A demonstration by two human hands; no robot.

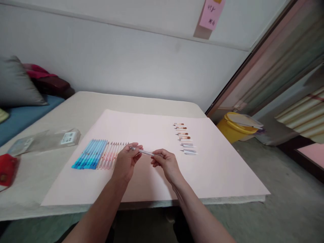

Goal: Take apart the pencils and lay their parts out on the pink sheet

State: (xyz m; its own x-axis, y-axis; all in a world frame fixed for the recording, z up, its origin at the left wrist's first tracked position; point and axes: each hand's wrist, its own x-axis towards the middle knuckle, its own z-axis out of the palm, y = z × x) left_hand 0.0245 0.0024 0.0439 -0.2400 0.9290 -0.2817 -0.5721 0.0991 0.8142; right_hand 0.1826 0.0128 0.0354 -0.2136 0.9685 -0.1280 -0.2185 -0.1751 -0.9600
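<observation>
Between my two hands a slim, pale pen [146, 153] is held nearly level above a pink sheet [162, 182]. My left hand [128, 158] pinches its left end, and my right hand [164, 161] grips the right end. Left of my left hand lies a row of blue pens [89, 153] side by side. Touching that row is a row of clear and pinkish pens [108, 155], partly hidden by my left hand. On the right of the sheet are several thin refills [184, 150] and pen barrels with brown figures [184, 137], laid out in a column.
At the left, clear plastic packaging [48, 140] and a red object [7, 170] lie on the cream-covered table [30, 179]. A yellow bucket [234, 128] stands on the floor beyond the table's right edge. The wall [141, 64] bounds the back.
</observation>
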